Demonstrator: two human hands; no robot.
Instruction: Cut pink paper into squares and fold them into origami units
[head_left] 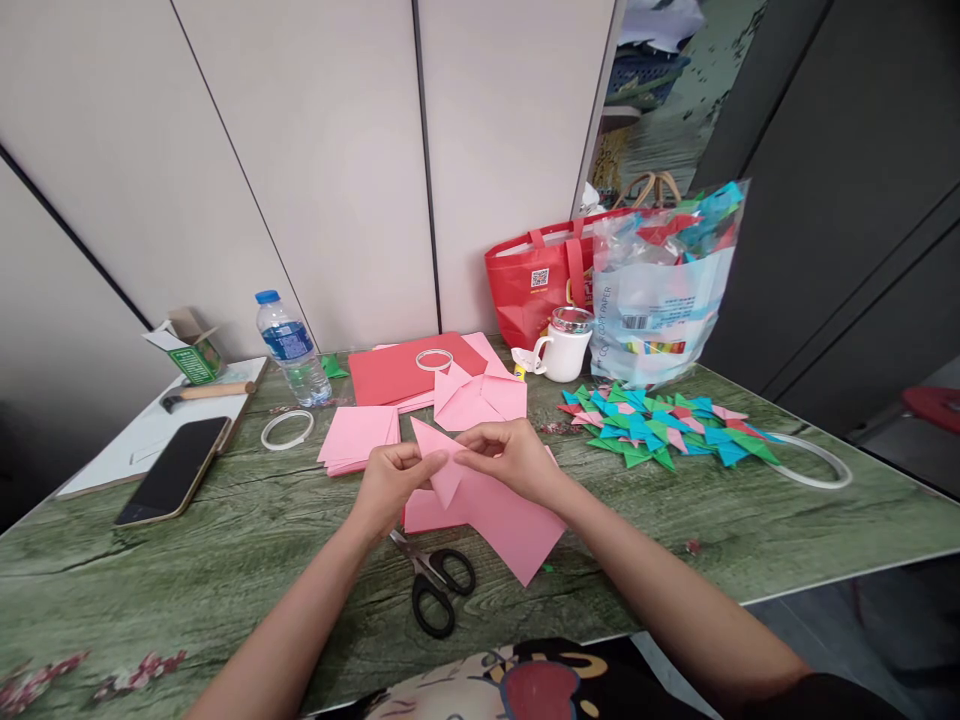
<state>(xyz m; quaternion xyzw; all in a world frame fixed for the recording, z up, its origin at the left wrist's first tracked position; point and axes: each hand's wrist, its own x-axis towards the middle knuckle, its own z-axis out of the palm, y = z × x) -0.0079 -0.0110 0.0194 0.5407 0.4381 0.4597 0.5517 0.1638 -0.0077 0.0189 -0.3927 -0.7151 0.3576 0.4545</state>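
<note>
Folded pink paper (448, 484) pinched from both sides above the counter (300, 590). Left hand (386, 487): thumb flat across the near face, remaining fingers curled behind, closed on the paper. Right hand (517, 455): thumb and index finger narrowed on the opposite edge, likewise closed on the paper. One pointed corner directed upward and to the left between the two sets of fingers, another directed downward.

Below the fingers: a large pink sheet (517, 530), slanting toward the lower right; nearer the body, scissors (435, 568) with black handles, blade tips partly hidden by the left hand. Just left of the left fingers: a stack of pink squares (361, 435); farther left, a white ring (289, 447) and a dark-screened phone (176, 470). Beyond the ring: an upright water bottle (287, 340) with a blue cap.

Directly beyond the fingers: creased pink paper (484, 402) and, behind it, a red sheet (390, 382). Beyond and to the right: a white mug (568, 350), in front of a red bag (525, 290) and beside a clear-topped bag (656, 310) filled with coloured paper pieces. Well right of the right fingers: a loose heap of folded green, blue, pink and red pieces (664, 425).
</note>
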